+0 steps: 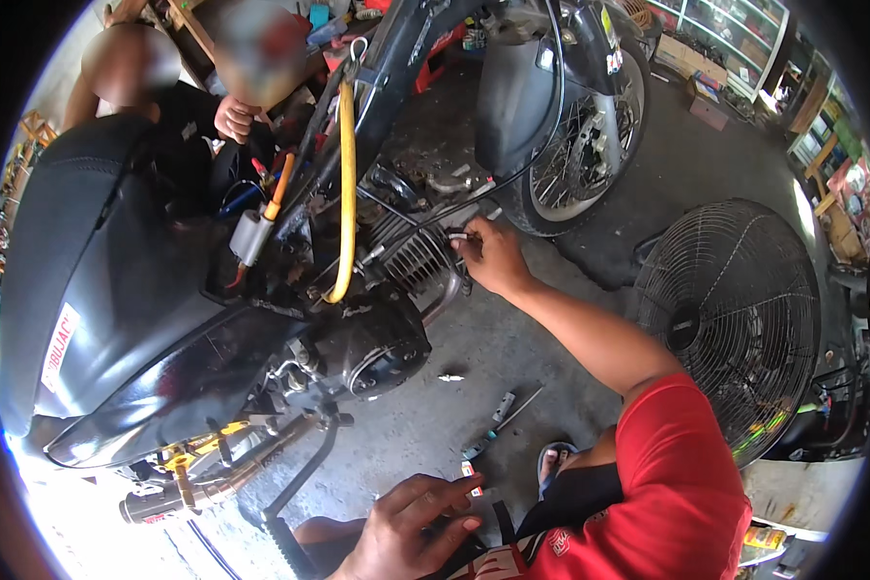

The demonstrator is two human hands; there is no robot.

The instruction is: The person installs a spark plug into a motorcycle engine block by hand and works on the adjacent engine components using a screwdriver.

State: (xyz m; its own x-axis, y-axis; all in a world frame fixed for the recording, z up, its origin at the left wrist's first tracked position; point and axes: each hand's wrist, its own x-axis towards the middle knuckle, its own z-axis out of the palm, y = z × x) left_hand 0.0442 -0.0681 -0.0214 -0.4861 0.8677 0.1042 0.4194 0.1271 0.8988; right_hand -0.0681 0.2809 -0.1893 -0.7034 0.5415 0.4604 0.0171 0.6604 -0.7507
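A black motorcycle [155, 290] stands before me with its engine exposed. At the finned engine cylinder [414, 263], my right hand [493, 256] reaches in with fingers pinched together. Something small and pale shows by its fingertips, too little of it to name. My left hand [411, 527] is low in the view near my lap, its fingers apart and nothing in it. Between hand and engine, a spark plug [450, 378] lies on the concrete floor. Below it are a slim tool with a grey-green handle [502, 410] and a thin metal rod [524, 408].
A large black floor fan [735, 329] stands right of my arm. A yellow hose [347, 193] hangs along the bike frame, near a silver cylinder with an orange end [251, 237]. The front wheel [590, 145] is beyond. A co-worker's hand [234, 118] is across the bike.
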